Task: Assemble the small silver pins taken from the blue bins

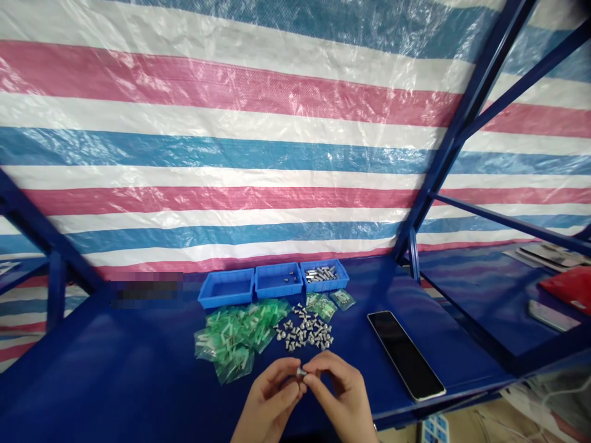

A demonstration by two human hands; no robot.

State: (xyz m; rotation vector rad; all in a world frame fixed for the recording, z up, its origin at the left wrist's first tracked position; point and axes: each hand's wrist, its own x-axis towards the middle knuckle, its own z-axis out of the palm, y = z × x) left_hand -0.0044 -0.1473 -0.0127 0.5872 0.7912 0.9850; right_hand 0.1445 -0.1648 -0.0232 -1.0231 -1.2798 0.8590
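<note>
Watching remotely, I saw the left hand (270,394) and right hand (341,391) pinching a small metal bolt (301,372) between their fingers, held above the blue worktop (115,363), clear of the loose bolt pile (305,329), where both hands could work it.

Metal part (301,372) mostly hidden between fingers (315,378)

Hands (302,384) can pass between metal fasteners (305,329) and smartphone (406,355); green plastic bags (226,338) obstruct left.
</note>
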